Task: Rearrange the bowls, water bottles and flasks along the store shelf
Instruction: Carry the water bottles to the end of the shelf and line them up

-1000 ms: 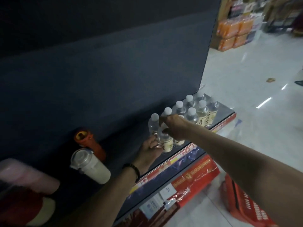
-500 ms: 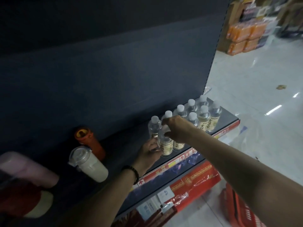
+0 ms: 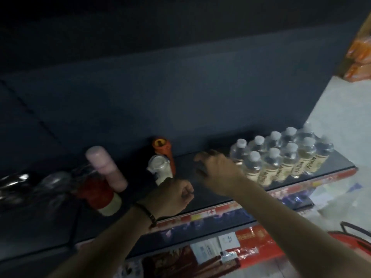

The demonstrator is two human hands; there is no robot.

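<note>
Head view: half a second ago both hands were on the nearest water bottles; now both are off them, and the view has swung left, so the flasks sit mid-frame instead of at the left edge. The water bottles (image 3: 281, 159) stand in two tidy rows at centre right, on the right end of the shelf (image 3: 208, 199).

The right hand (image 3: 219, 170) hovers palm down over bare shelf just left of the bottles, its fingers loosely bent and nothing in them; it is motion-blurred. The left hand (image 3: 173, 195) is lower, near the centre of the frame, clenched into an empty fist above the shelf's front edge, with a dark bracelet (image 3: 148, 213) on the wrist.

Behind the fist stand a white flask (image 3: 160, 167) and an orange flask (image 3: 163, 149), touching. Further left a pink flask (image 3: 106, 167) leans over a red-and-cream flask (image 3: 100, 197). The shiny shapes at the far left are too blurred to tell.
</note>
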